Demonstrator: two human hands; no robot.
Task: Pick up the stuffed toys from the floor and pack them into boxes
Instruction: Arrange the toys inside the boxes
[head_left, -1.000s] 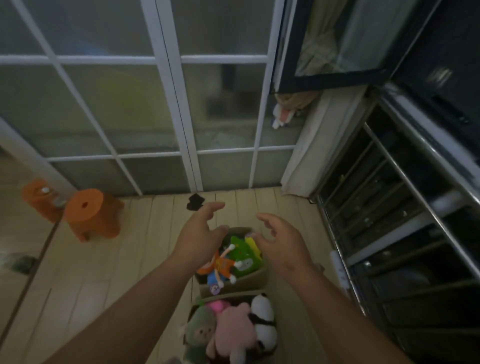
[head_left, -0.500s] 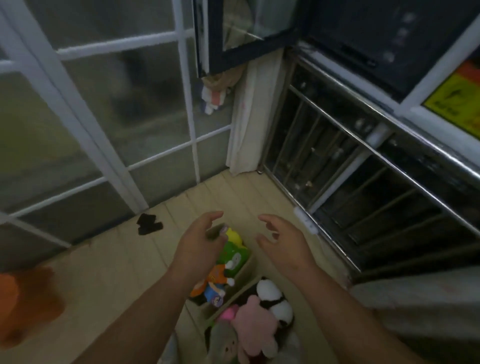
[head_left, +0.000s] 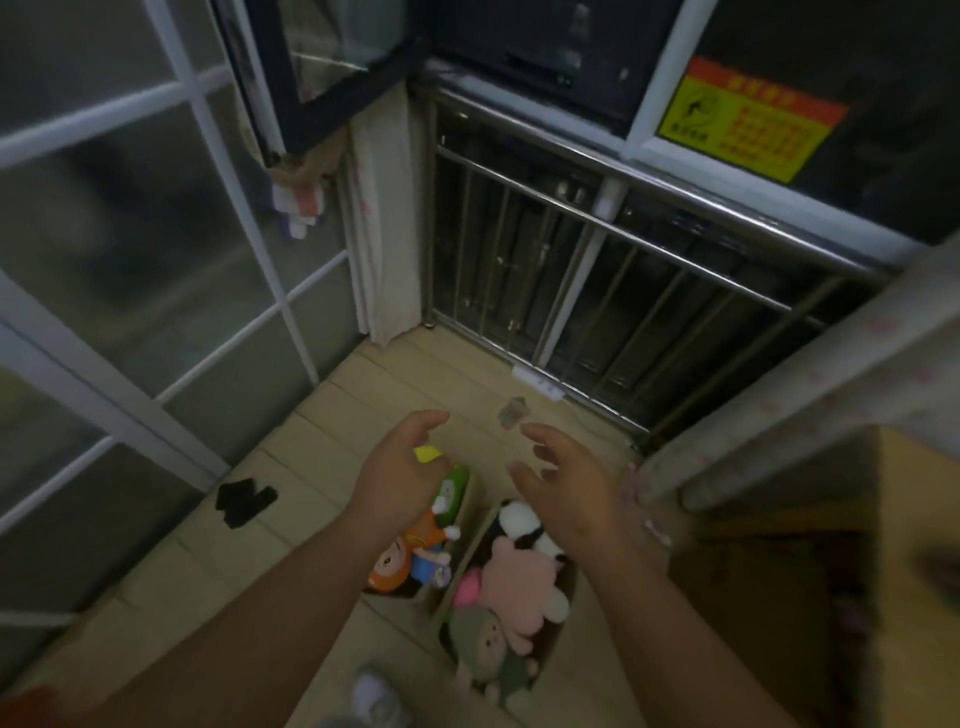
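Observation:
Two cardboard boxes stand side by side on the floor below my arms. The left box (head_left: 470, 512) holds an orange-headed doll (head_left: 393, 568) and a green toy (head_left: 451, 492). In the right box (head_left: 563, 621) lie a panda (head_left: 519, 525), a pink plush (head_left: 519, 582) and a grey-green plush (head_left: 485, 644). My left hand (head_left: 400, 475) hovers over the left box, fingers loosely spread, holding nothing. My right hand (head_left: 563, 486) hangs over the right box, also relaxed and empty. A small pale object (head_left: 511, 413) lies on the floor beyond my fingertips.
White-framed glass doors (head_left: 156, 260) close off the left. A metal railing (head_left: 623, 291) runs along the back right under a dark window with a yellow notice (head_left: 748, 124). A black item (head_left: 244, 501) lies on the wooden floor; a large cardboard box (head_left: 909, 571) sits at right.
The view has swung to the right, bringing the railing and yellow notice into sight; the orange stool has left the frame. Both hands stay empty above the boxes.

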